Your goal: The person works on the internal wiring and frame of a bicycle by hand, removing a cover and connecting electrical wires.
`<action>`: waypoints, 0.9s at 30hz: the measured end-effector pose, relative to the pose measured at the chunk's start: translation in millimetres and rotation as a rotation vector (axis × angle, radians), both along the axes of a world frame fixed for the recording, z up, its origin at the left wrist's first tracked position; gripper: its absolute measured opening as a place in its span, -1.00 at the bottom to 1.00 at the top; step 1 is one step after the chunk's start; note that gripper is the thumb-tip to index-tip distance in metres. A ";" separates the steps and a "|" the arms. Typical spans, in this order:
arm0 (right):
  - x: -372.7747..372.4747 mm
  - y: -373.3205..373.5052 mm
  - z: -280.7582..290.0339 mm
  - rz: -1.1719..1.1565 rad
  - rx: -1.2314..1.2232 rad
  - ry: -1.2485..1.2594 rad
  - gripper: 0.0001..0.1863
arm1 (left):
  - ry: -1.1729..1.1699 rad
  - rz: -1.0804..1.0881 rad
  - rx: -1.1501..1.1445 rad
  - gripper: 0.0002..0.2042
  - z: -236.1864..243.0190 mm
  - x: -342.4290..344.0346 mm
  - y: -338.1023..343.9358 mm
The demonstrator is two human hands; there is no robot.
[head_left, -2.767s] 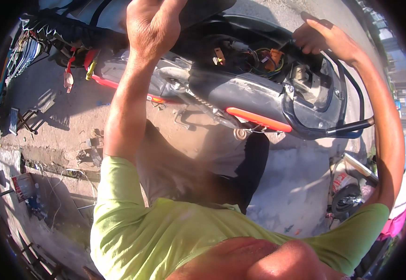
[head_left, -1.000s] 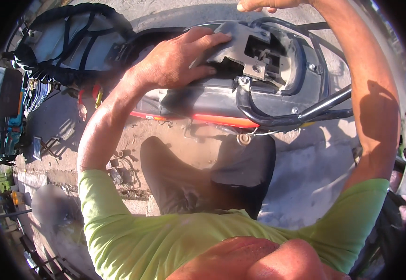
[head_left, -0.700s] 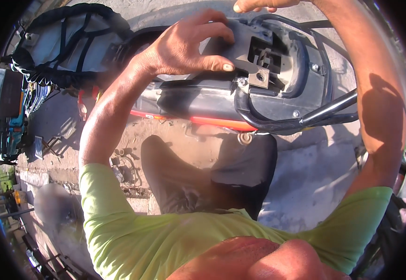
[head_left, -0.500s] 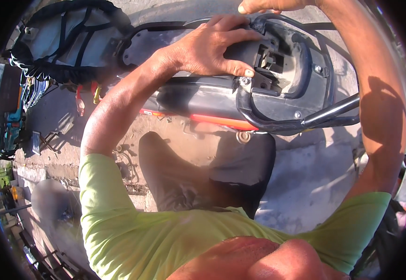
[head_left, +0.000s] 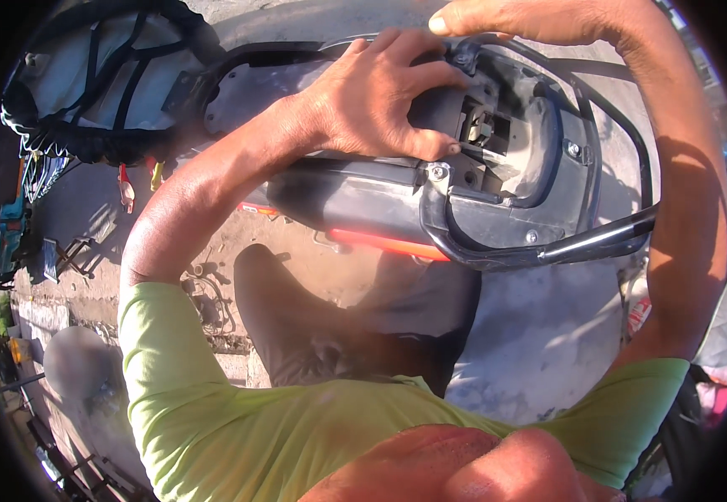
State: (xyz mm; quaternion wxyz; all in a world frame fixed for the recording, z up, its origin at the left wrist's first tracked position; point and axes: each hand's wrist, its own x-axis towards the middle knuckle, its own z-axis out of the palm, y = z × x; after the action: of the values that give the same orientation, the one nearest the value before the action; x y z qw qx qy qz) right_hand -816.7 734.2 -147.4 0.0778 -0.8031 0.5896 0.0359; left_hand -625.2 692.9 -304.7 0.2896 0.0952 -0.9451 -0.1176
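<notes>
A motorcycle's tail section (head_left: 497, 222), with dark plastic panels and an orange-red strip, lies across the view in front of me. My left hand (head_left: 393, 96) rests on it palm down, fingers spread, its thumb beside a bolt (head_left: 439, 173) on the black tubular grab rail (head_left: 581, 241). Right of that hand, an uncovered cavity (head_left: 485, 130) shows metal latch-like parts inside. My right hand (head_left: 539, 18) is over the far side of the tail, near the far rail. Its thumb stretches left; the other fingers are mostly hidden, and whatever they may hold cannot be seen.
A black-framed seat or rack with straps (head_left: 121, 75) stands at the far left. Below it hang bundled wires (head_left: 44, 171) and red and yellow tags (head_left: 126, 188). A small stand-like object (head_left: 75, 251) and loose parts (head_left: 209, 293) lie on the ground. My knees (head_left: 271, 293) are close to the tail.
The motorcycle sits slightly lower in view, and the surroundings have shifted with it. My left hand stays spread on the same spot. My right hand remains at the far side, its wrist more bent.
</notes>
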 end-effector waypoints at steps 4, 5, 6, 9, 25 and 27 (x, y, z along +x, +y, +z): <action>7.5 -23.9 -21.3 0.077 0.017 -0.061 -0.62 | -0.021 0.031 -0.069 -0.24 -3.4 25.5 -4.3; 6.9 -22.8 -20.3 0.074 0.018 -0.059 -0.62 | -0.014 0.016 -0.081 -0.24 -2.7 25.2 -6.2; 4.9 -20.1 -18.6 0.062 0.021 -0.052 -0.62 | 0.001 -0.011 -0.091 -0.23 -3.2 20.8 -6.2; 5.6 -14.8 -17.6 0.053 0.043 -0.031 -0.61 | 0.011 -0.018 -0.035 -0.23 -6.7 16.0 -3.2; 11.2 -12.1 -16.6 0.020 0.067 -0.036 -0.61 | 0.032 -0.123 0.075 -0.50 1.1 7.8 -1.7; 11.8 -11.2 -15.3 0.025 0.062 -0.036 -0.61 | 0.059 -0.123 0.014 -0.51 1.2 7.5 -3.6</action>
State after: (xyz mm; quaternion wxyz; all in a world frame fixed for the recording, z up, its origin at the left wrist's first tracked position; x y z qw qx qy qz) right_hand -804.9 723.0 -162.7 0.1126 -0.8081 0.5767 0.0405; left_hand -617.7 689.4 -303.5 0.3089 0.0352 -0.9394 -0.1445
